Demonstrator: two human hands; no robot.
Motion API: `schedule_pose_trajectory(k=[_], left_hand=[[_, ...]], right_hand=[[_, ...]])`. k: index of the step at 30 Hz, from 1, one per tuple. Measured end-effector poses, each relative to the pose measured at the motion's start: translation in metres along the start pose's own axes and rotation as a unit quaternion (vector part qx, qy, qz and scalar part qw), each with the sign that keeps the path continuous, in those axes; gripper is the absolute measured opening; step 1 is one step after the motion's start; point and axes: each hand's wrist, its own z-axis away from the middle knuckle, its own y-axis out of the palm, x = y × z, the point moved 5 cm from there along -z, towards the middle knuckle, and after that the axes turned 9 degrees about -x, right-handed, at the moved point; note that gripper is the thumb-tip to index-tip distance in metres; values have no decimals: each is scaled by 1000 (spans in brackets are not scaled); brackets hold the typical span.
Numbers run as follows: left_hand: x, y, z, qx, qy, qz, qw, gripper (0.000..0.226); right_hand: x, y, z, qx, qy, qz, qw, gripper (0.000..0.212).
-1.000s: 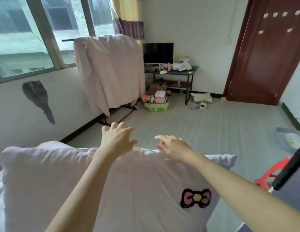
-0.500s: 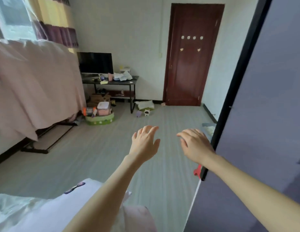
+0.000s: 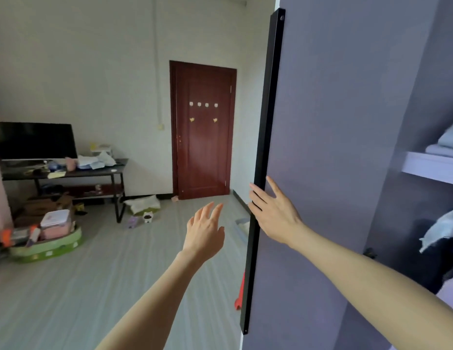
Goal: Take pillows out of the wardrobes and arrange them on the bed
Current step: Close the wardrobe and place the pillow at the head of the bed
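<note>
Now that you have turned away from the bed, your right hand (image 3: pixel 273 213) spreads on the wardrobe door (image 3: pixel 321 173); your left hand (image 3: pixel 205 231) hangs empty and spread. No pillow shows; go get another.

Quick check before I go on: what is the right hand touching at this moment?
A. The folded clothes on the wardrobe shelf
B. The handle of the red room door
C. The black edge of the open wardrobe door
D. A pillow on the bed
C: the right hand lies spread against the black edge of the wardrobe door, fingers on either side of it, while the left hand hangs free, touching nothing.
</note>
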Motion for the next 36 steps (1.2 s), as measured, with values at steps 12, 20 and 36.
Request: schedule_pose_trajectory(k=[12,20,36], left_hand=[[-64,32,51,59,89,186,977,50],[-210,49,117,118,295,310,896,50],[-405,138,147,142,385,228,883,68]], right_hand=[[-16,-45,90,-176,5,-41,984,24],[-43,-65,240,-243,176,-113,947,45],[-123,-61,414,-22,469,-183,863,57]])
